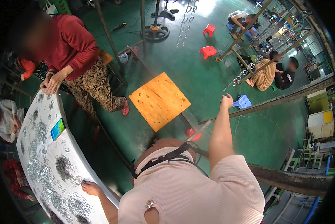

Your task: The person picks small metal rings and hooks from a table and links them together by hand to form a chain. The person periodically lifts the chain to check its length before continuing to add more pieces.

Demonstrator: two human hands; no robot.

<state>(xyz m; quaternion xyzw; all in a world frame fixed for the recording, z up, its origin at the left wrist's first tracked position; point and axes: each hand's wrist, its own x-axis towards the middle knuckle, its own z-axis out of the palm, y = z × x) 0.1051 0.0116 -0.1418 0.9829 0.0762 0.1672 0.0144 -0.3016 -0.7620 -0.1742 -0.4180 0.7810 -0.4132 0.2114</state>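
My left hand [90,188] lies at the near edge of a white-covered table [86,164], its fingers stretched toward small rings. Beside its fingertips is a dark pile of small rings [64,168]; many silvery rings [40,170] are spread beyond. My right arm reaches forward over the floor, and my right hand [227,100] is raised with its fingers curled together. Whatever is between those fingers, if anything, is too small to make out. Close past it hangs a chain of shiny metal links [237,79] by a slanting metal bar [275,93].
A wooden stool [160,100] stands ahead. A phone [58,129] lies on the table, where a person in red [76,41] stands working. A blue stool [242,102] and red stools [207,52] are on the green floor. Seated people [266,74] are at the far right.
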